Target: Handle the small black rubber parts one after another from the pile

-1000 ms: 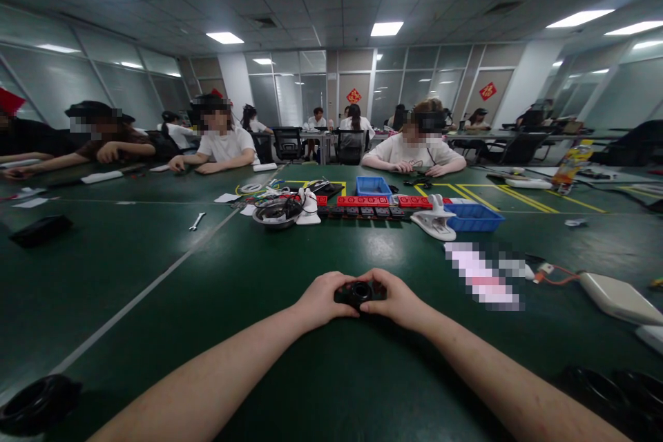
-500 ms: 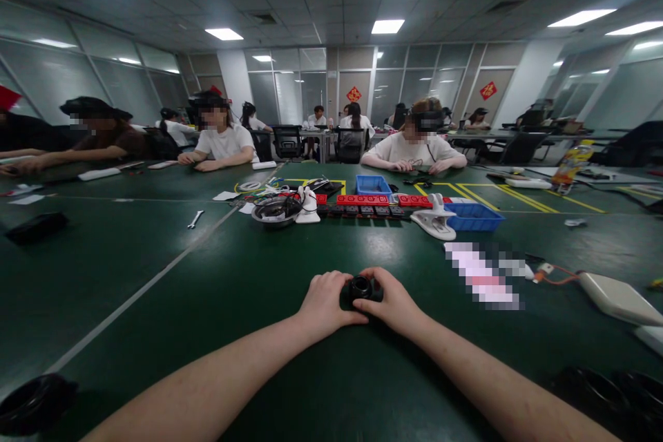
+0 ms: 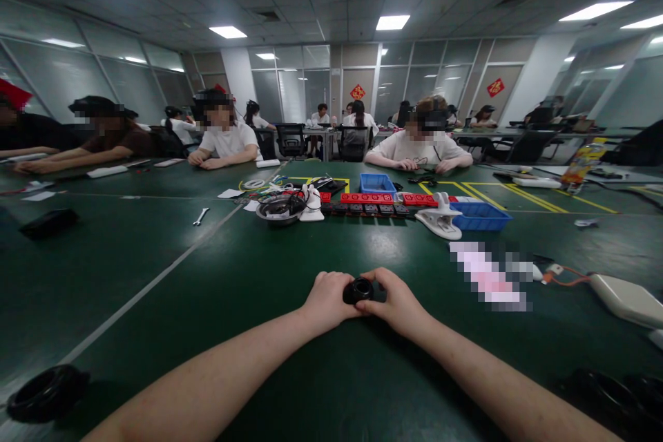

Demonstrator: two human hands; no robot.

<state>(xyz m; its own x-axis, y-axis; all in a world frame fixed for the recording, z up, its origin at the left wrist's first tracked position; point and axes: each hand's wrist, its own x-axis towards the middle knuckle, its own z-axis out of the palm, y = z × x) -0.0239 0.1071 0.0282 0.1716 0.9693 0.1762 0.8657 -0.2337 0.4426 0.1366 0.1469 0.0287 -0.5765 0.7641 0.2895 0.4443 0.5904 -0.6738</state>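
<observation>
A small black ring-shaped part (image 3: 361, 288) with a round hole in its top is held between my two hands, low over the green table or resting on it; I cannot tell which. From the left, the fingers of my left hand (image 3: 330, 300) are closed against its side. My right hand (image 3: 398, 300) grips the opposite side, with the index finger curled round the back and the thumb at the front. Both hands hide parts of it. At the lower left lies a larger black ring-shaped part (image 3: 47, 392), and more black round parts (image 3: 606, 394) sit at the lower right.
Across the green table (image 3: 248, 269) are red power strips (image 3: 367, 199), a blue bin (image 3: 481, 215), a white clip stand (image 3: 441, 217) and a bowl (image 3: 280, 209) of cables. A wrench (image 3: 201, 216) lies left, a white power bank (image 3: 628, 298) right. Co-workers sit opposite.
My left thumb has drawn in against the black ring-shaped part, where it stood apart before. The right hand keeps its grip. The whole view has shifted slightly.
</observation>
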